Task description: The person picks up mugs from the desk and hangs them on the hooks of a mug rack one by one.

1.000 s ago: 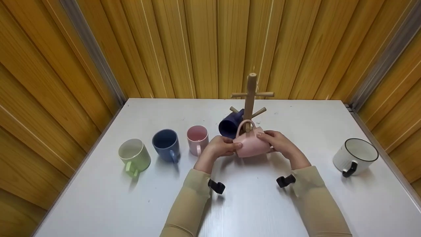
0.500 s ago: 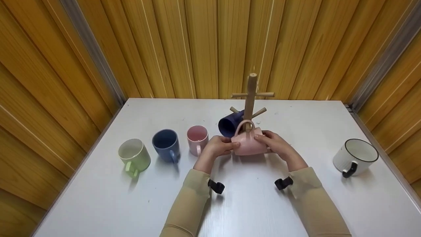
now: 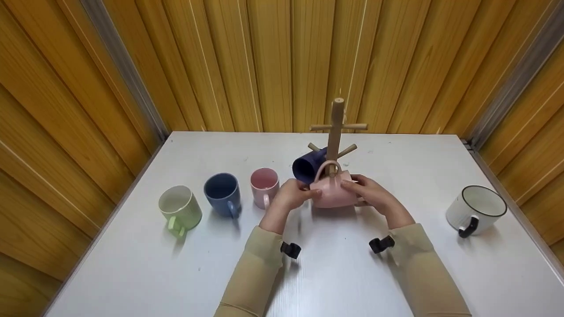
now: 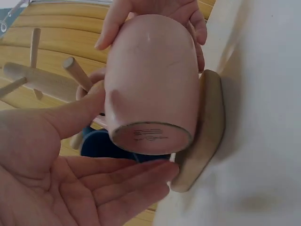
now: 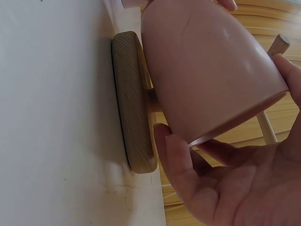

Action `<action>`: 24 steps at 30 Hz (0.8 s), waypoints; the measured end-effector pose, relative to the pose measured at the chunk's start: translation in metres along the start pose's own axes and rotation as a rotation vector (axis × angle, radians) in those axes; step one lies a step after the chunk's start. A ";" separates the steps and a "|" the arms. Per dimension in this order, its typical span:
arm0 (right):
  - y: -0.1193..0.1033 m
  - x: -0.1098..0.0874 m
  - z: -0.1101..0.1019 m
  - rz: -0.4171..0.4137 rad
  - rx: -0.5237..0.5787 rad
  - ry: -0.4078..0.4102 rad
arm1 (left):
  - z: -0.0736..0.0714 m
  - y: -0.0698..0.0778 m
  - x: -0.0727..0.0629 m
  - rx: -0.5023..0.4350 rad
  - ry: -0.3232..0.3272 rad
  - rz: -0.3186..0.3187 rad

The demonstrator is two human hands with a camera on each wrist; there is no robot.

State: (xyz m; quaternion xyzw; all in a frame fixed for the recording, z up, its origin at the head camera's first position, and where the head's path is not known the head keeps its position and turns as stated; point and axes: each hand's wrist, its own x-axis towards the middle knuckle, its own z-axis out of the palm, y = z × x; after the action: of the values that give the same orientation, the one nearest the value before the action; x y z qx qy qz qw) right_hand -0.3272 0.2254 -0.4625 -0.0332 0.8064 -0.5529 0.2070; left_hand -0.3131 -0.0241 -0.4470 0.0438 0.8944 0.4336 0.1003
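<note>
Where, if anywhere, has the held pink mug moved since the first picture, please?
Yes: in the head view, the held pink mug shifted slightly left relative to the wooden rack.

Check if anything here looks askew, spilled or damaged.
One oddity: the held pink mug shows a faint thin line along its wall in both wrist views; scratch or crack, I can't tell. The navy mug tilts at the wooden rack. No spill shows.
</note>
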 end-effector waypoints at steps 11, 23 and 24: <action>-0.001 0.000 -0.001 -0.011 -0.024 -0.020 | 0.021 0.037 -0.017 -0.061 0.364 0.397; -0.024 0.006 -0.020 -0.349 -0.160 0.379 | 0.043 0.039 -0.004 0.075 0.563 0.491; -0.027 0.008 -0.022 -0.405 -0.207 0.405 | 0.043 0.039 -0.004 0.075 0.568 0.493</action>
State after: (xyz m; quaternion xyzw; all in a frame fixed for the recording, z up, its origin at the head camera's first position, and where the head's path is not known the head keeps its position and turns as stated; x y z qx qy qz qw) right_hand -0.3476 0.2317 -0.4335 -0.1031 0.8604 -0.4931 -0.0768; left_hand -0.3003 0.0326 -0.4421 0.1396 0.8644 0.4066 -0.2607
